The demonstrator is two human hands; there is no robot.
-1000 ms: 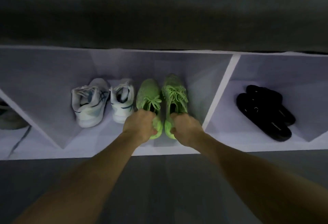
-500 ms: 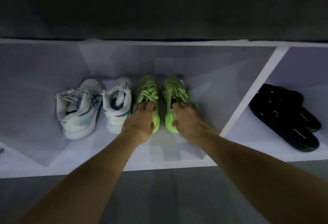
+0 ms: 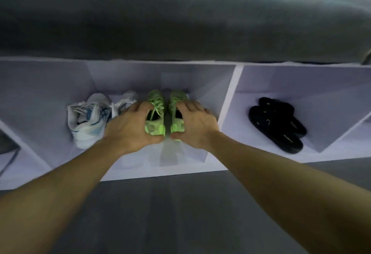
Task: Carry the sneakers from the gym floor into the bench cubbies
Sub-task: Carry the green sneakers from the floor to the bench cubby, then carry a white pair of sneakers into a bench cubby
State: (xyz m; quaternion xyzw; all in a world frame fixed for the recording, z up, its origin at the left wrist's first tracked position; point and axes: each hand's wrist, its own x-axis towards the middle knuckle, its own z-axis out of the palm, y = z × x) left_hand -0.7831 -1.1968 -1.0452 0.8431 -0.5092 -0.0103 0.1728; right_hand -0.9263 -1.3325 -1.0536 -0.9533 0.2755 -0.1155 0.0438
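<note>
A pair of bright green sneakers stands side by side, toes inward, in the middle cubby (image 3: 140,165) of the white bench. My left hand (image 3: 128,129) cups the left green sneaker (image 3: 155,118), fingers over its outer side and thumb at the heel. In the same way my right hand (image 3: 195,125) wraps the right green sneaker (image 3: 177,128). A white sneaker with blue stripes (image 3: 88,121) sits to their left in the same cubby. Its partner (image 3: 125,101) is partly hidden behind my left hand.
A white divider (image 3: 228,105) separates this cubby from the right one, which holds a pair of black slides (image 3: 277,125). A grey cushion (image 3: 180,22) tops the bench. Another cubby lies at far left. Dark grey gym floor (image 3: 170,213) runs in front.
The green sneakers have slid deeper into the cubby. My hands went from gripping the heels, to lying over the shoes, to cupping them from the sides with thumbs at the heels.
</note>
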